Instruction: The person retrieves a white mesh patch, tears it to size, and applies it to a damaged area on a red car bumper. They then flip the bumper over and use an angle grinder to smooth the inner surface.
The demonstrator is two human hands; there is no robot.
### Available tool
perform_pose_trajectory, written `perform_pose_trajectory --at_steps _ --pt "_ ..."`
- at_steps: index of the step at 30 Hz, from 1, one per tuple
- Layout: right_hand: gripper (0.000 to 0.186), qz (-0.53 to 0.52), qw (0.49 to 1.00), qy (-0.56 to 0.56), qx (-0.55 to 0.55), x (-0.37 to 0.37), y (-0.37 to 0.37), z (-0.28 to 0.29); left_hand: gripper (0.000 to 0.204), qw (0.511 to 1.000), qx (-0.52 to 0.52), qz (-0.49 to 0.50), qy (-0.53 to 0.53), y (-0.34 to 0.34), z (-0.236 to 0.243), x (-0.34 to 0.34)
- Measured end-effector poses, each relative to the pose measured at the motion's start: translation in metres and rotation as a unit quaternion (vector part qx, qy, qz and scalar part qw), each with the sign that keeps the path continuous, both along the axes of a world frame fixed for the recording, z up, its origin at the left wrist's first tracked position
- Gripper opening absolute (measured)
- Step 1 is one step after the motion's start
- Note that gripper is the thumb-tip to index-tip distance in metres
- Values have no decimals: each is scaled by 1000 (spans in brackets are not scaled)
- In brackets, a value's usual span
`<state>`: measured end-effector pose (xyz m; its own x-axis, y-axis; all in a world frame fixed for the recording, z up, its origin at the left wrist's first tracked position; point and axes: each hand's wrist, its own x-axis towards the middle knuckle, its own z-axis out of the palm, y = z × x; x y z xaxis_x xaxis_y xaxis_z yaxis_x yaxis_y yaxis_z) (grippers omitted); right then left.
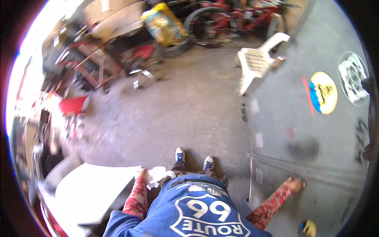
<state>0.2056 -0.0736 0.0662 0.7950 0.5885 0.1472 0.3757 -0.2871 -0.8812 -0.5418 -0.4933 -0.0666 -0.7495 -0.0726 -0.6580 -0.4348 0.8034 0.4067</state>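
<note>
My left hand point(142, 175) is closed on a crumpled white cloth or paper point(160, 175), beside a large white flat sheet point(92, 187) on a grey, rounded support at lower left. My right hand point(296, 184) reaches out to the grey metal door or wall point(268, 130) on my right, its fingers curled against the surface; whether they grip anything there is too small to tell. Round stickers point(323, 93) are on that grey surface. My feet in dark sneakers stand on the concrete floor between the two.
A white plastic chair point(256, 63) stands by the grey surface ahead. Red bicycles point(248, 21), a yellow bag point(164, 25) on tires and cardboard point(110, 17) line the back. A red metal frame point(89, 69) and a red container point(73, 104) stand at left on the concrete floor point(166, 106).
</note>
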Motion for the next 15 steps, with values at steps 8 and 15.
perform_pose_trajectory --at_steps 8,15 --pt "45 47 987 41 -148 -55 -9 -43 53 963 -221 -125 84 35 80 66" --pt "47 190 955 -55 -219 -115 -13 -34 53 985 -75 24 155 69 116 24"
